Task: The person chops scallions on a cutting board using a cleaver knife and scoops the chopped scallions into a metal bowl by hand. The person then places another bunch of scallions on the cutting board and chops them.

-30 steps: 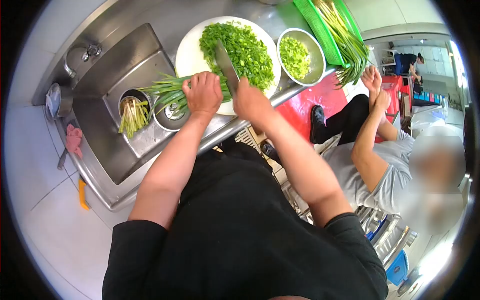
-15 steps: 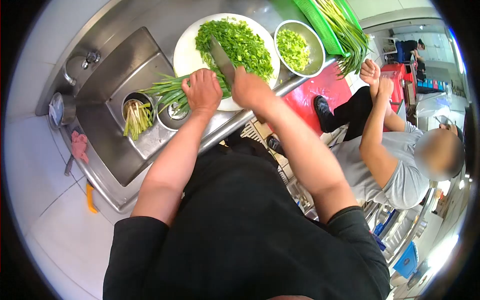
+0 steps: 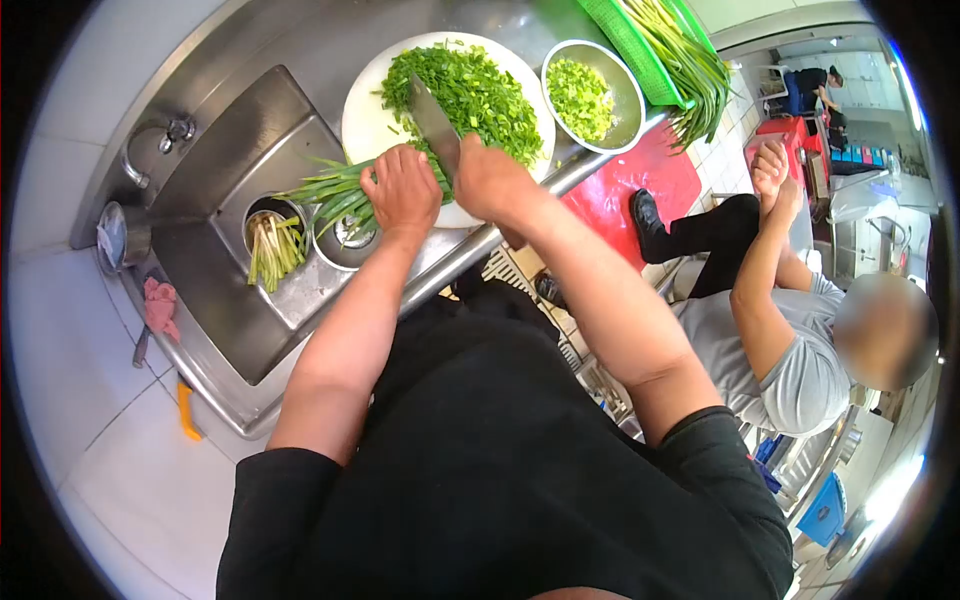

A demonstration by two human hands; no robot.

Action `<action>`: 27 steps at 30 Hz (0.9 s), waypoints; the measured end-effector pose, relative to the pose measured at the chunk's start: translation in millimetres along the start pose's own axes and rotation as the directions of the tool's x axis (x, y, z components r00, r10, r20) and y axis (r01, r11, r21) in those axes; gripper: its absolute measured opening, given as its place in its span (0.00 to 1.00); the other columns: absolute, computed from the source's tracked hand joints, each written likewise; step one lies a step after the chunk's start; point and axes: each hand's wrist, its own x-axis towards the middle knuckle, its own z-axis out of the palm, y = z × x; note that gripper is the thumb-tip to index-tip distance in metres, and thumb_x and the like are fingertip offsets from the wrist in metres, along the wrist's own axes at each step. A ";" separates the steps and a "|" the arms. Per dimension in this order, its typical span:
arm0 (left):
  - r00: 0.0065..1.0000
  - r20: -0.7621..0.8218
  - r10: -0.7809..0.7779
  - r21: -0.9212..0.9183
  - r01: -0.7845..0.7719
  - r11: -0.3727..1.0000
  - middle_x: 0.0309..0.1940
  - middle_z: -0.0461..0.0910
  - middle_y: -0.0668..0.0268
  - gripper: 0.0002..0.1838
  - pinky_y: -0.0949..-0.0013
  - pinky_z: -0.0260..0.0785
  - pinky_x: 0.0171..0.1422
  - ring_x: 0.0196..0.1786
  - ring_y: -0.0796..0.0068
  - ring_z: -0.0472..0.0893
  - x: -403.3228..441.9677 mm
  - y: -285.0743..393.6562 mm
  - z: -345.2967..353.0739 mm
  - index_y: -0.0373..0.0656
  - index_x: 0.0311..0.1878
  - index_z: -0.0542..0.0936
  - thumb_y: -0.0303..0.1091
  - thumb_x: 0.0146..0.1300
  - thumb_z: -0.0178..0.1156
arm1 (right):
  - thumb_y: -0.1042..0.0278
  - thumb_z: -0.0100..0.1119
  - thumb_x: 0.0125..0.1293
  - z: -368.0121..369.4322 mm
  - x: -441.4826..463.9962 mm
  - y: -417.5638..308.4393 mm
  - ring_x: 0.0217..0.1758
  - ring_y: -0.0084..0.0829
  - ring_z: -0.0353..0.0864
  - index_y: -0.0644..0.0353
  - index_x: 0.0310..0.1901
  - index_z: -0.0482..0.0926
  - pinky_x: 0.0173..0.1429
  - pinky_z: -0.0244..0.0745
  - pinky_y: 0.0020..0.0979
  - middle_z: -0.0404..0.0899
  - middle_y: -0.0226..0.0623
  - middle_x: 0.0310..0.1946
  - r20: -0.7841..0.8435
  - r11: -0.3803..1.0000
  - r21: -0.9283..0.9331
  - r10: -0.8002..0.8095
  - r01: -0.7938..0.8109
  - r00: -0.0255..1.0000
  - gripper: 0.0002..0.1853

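Note:
My left hand [image 3: 403,190] presses down on a bunch of green onions [image 3: 335,190], whose long green leaves stick out to its left. In my right hand [image 3: 490,180] is a large kitchen knife [image 3: 433,118], its blade against the cut end of the bunch beside my left fingers. Both hands are at the near edge of a round white cutting board [image 3: 365,118]. A heap of chopped green onion [image 3: 480,88] covers much of the board. To its right stands a metal bowl [image 3: 628,112] with paler chopped pieces [image 3: 580,98] in it.
A green basket [image 3: 625,48] holds whole green onions [image 3: 690,75] at the back right. Left of the board are a metal container with onion stalks [image 3: 275,250], a sink [image 3: 200,290] and a faucet [image 3: 150,150]. A seated person in a grey shirt [image 3: 790,350] is at the right.
The knife and both hands stay close to the same place on the board. My view has shifted slightly. The seated person's hands have moved a little.

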 end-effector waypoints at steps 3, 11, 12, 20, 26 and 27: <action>1.000 0.005 -0.002 0.004 0.002 1.000 0.53 0.82 0.64 0.11 0.44 0.56 0.71 0.62 0.61 0.77 -2.4 0.6 1.5 0.48 0.52 0.80 0.42 0.79 0.54 | 0.75 0.50 0.73 5.9 -24.6 8.0 0.48 0.67 0.90 0.74 0.55 0.70 0.56 0.85 0.59 0.86 0.74 0.42 0.086 0.999 -0.046 -0.004 0.008 0.996 0.14; 0.999 0.031 -0.020 0.005 0.020 1.000 0.54 0.81 0.63 0.12 0.43 0.55 0.72 0.62 0.59 0.77 1.1 2.8 -5.4 0.47 0.54 0.79 0.41 0.80 0.52 | 0.62 0.54 0.81 76.5 -80.8 73.6 0.34 0.67 0.87 0.67 0.53 0.67 0.43 0.81 0.65 0.84 0.63 0.27 -0.179 0.999 0.031 -0.036 0.042 0.983 0.15; 1.000 0.011 -0.009 -0.027 0.009 1.000 0.54 0.81 0.62 0.12 0.43 0.55 0.73 0.62 0.59 0.77 1.3 2.3 -4.5 0.47 0.54 0.80 0.41 0.82 0.51 | 0.61 0.54 0.81 69.8 -72.3 75.7 0.35 0.68 0.87 0.66 0.54 0.67 0.44 0.81 0.66 0.84 0.63 0.28 -0.182 0.999 0.021 -0.034 0.038 0.983 0.15; 0.994 0.054 -0.095 0.077 0.090 0.993 0.57 0.82 0.62 0.14 0.41 0.54 0.76 0.66 0.59 0.76 30.5 13.1 1.9 0.47 0.57 0.81 0.43 0.83 0.51 | 0.62 0.52 0.82 32.5 -40.1 67.2 0.43 0.68 0.88 0.63 0.56 0.69 0.52 0.81 0.66 0.87 0.63 0.35 -0.138 1.000 0.007 -0.002 0.003 0.990 0.13; 0.993 0.098 -0.067 -0.038 0.071 0.997 0.62 0.84 0.62 0.19 0.34 0.49 0.82 0.74 0.60 0.75 50.4 19.0 -7.0 0.49 0.61 0.82 0.50 0.85 0.50 | 0.60 0.53 0.81 32.4 -34.6 71.2 0.42 0.69 0.87 0.61 0.56 0.68 0.50 0.79 0.67 0.86 0.65 0.33 -0.129 0.996 0.077 -0.037 0.048 0.991 0.14; 0.988 0.150 -0.022 -0.032 0.027 0.999 0.64 0.84 0.62 0.21 0.32 0.48 0.84 0.75 0.60 0.75 55.1 16.7 -14.3 0.49 0.62 0.82 0.53 0.86 0.48 | 0.61 0.52 0.82 29.9 -35.9 70.4 0.44 0.67 0.88 0.62 0.55 0.69 0.53 0.80 0.65 0.87 0.65 0.35 -0.101 0.998 0.066 -0.012 0.019 0.995 0.13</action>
